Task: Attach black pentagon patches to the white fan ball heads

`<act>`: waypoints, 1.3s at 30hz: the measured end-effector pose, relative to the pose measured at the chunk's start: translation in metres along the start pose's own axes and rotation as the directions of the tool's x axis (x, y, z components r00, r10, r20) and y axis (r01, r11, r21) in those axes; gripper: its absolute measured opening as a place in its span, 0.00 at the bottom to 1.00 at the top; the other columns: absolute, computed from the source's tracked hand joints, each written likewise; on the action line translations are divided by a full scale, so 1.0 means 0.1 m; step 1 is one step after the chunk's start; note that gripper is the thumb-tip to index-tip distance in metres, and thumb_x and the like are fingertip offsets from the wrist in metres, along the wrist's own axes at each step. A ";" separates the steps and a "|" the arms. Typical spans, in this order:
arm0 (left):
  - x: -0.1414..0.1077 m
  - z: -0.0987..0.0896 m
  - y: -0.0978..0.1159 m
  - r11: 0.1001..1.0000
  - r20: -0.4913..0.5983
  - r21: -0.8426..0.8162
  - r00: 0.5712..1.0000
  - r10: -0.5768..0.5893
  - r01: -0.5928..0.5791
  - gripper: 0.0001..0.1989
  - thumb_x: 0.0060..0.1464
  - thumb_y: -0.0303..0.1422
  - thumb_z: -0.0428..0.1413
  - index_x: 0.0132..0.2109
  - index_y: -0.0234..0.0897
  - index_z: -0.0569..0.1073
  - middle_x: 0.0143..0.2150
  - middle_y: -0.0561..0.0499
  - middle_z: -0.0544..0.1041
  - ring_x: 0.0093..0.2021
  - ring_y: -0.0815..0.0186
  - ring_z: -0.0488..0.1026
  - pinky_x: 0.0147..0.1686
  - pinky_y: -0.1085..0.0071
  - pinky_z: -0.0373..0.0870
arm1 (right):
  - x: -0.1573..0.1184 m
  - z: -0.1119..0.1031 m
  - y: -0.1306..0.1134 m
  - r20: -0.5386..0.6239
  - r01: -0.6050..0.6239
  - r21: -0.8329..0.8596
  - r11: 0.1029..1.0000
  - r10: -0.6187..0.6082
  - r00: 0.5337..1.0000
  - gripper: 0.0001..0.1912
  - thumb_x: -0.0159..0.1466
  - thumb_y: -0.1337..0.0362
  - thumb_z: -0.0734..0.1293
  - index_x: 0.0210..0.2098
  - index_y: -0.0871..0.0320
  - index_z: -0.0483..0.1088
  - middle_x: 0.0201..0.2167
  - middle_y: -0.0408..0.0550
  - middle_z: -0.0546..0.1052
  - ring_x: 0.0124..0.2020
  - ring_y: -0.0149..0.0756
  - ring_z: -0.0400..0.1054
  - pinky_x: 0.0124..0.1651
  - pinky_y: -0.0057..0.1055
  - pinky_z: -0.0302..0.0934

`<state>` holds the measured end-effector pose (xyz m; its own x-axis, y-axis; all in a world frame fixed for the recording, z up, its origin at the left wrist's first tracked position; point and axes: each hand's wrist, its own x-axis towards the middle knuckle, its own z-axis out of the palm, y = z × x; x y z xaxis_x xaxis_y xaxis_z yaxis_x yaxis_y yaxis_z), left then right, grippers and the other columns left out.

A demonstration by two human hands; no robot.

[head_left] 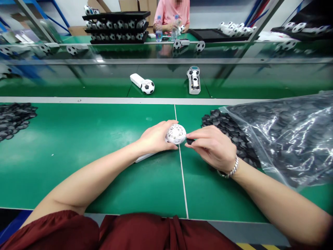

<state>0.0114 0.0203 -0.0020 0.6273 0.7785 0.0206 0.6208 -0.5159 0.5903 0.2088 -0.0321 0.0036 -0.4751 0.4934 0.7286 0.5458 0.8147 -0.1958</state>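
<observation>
Green and smooth, the surface (104, 121) runs beneath the white openwork ball (176, 134), whose sides the left hand (155, 137) holds between curled fingers. Just right of the ball, the right hand (217, 146) pinches a small black piece (190, 141) between its fingers; farther right lie a heap of flat black pieces (241, 140) and a crinkled clear plastic bag (299, 139). Well beyond the ball, labels on two bottles (159, 32) are too small to read.
</observation>
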 end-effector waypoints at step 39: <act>0.00 -0.02 0.04 1.000 0.000 -0.021 1.000 -0.002 0.002 0.38 0.40 0.49 0.58 0.57 0.40 0.58 0.55 0.47 0.65 0.54 0.56 0.63 0.51 0.59 0.62 | 0.01 0.18 -0.05 0.134 -0.305 0.131 0.943 0.288 0.948 0.05 0.59 0.70 0.64 0.34 0.57 0.72 0.31 0.46 0.77 0.34 0.33 0.69 0.39 0.31 0.64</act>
<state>0.0131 0.0188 0.0017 0.6261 0.7795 0.0194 0.6120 -0.5067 0.6072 0.1932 -0.0300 -0.0060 -0.3857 0.7435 0.5462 0.5696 0.6577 -0.4930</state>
